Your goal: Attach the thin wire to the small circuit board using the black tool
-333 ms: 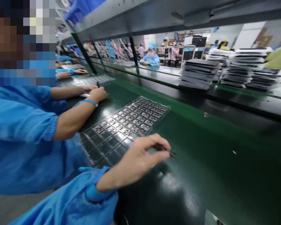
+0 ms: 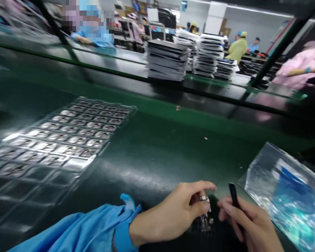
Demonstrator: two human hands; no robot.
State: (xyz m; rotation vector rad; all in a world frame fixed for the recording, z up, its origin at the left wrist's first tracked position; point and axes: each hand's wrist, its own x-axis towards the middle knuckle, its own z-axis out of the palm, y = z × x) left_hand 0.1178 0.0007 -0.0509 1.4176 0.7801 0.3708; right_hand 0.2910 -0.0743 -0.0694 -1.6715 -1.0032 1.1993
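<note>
My left hand (image 2: 175, 210) reaches in from the lower left, thumb and forefinger curled round a small metallic electronic part (image 2: 204, 198). Below its fingertips lie more small shiny parts (image 2: 205, 224) on a dark surface; their details are blurred. Just to the right, my right hand (image 2: 252, 220) grips a slim black pen-like tool (image 2: 233, 196), its upper end pointing up. The tool's lower end is hidden by the fingers. At the left lies a clear plastic tray (image 2: 60, 176), many of its pockets filled with similar metallic parts and the nearer ones bare.
A clear plastic bag (image 2: 259, 171) with blue contents lies to the right. Small bits, including a metallic piece (image 2: 178, 108), rest on the green bench (image 2: 152, 140). Stacks of sheets (image 2: 168, 61) stand on the far ledge, with people working beyond.
The view has swung right. My left hand has left the tray's side with the small part and is now beside my right hand, which has come into view. The neighbouring co-worker is out of view.
</note>
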